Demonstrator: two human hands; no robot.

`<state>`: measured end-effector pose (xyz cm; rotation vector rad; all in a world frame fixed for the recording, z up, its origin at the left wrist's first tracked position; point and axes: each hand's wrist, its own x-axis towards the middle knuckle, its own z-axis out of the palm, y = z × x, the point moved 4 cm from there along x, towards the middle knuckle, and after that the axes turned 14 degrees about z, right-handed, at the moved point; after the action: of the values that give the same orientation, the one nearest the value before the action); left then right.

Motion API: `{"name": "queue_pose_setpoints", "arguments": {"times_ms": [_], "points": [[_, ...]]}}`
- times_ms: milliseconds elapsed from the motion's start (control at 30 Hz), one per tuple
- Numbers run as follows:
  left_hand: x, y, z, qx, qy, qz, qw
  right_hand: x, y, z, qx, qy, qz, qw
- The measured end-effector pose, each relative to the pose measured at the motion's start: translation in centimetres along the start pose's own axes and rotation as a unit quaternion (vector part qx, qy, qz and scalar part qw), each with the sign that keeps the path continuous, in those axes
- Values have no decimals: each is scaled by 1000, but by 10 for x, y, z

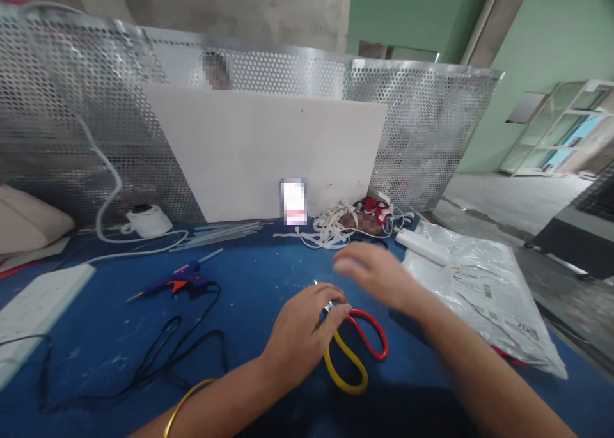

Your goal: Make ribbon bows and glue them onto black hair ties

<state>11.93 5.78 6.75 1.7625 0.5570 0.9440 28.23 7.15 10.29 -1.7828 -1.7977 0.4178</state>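
My left hand (304,326) is closed around the blade end of a pair of scissors (346,361) at the front middle of the blue table. The blade tip peeks out beyond the fingers, while one red and one yellow handle loop point toward me. To the right and slightly farther off, my right hand (378,275) is blurred by motion above the table. Its fingers reach leftward, loosely stretched, and nothing shows in them. Just beyond it lies a tangle of white cables (336,224).
A blue glue gun (180,283) with a black cord lies left, near glue sticks (218,234), a white cup (148,222) and a power strip (45,313). A lit phone (294,201) leans on a white board (268,150). Plastic-wrapped packages (484,291) lie right. Behind a perforated screen, a person is visible.
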Motion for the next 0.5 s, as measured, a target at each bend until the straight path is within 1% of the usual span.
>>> {"name": "queue_pose_setpoints", "arguments": {"times_ms": [33,67,100,133,167,233,300,400,500], "points": [[1,2,2,62,-47,15,997,16,28,-19,-56,41,78,995],[1,3,6,113,-89,27,989,32,58,-37,-136,68,169,974],[0,2,9,148,-124,34,981,44,89,-54,-230,73,264,934],[-1,2,12,164,-146,37,975,56,115,-68,-266,78,309,910],[-3,1,15,174,-158,41,971,65,138,-80,-284,79,332,896],[-6,-2,17,189,-171,48,966,79,175,-92,-310,65,360,878],[-7,-4,18,197,-176,52,963,88,202,-91,-328,41,364,871],[-7,-9,16,200,-178,57,962,101,229,-79,-343,14,353,870],[-6,-11,16,203,-178,63,961,113,248,-70,-351,18,342,871]]}}
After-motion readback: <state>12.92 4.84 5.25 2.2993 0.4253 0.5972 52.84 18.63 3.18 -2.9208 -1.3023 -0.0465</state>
